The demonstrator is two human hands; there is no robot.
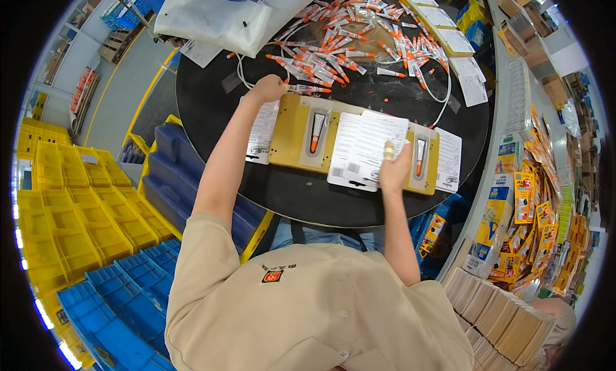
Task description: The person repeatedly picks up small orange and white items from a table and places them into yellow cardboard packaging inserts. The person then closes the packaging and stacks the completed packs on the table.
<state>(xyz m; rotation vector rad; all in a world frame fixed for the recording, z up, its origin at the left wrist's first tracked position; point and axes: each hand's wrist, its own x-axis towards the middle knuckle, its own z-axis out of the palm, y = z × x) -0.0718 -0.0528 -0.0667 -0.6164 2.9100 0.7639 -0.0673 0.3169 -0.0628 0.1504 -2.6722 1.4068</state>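
My left hand (268, 90) reaches to the far left of the fixture, its fingertips pinched at the end of a small white tube with an orange cap (308, 88). In front of me lies a gold-coloured fixture (293, 132) with two recesses. A clear blister with a dark-and-orange tube (317, 132) fills the left recess, and another blistered tube (420, 158) sits in the right one. My right hand (394, 168) grips white printed cards (375, 143) fanned over the middle of the fixture, a beige cover on one digit. The fingers beneath the cards are hidden.
Loose orange-capped tubes (333, 50) heap across the far side of the round black table (295, 198). A second gold fixture with cards (443, 24) lies far right. Yellow crates (83, 223) and blue crates (122, 300) stand left; packaged cards (523, 204) fill the right.
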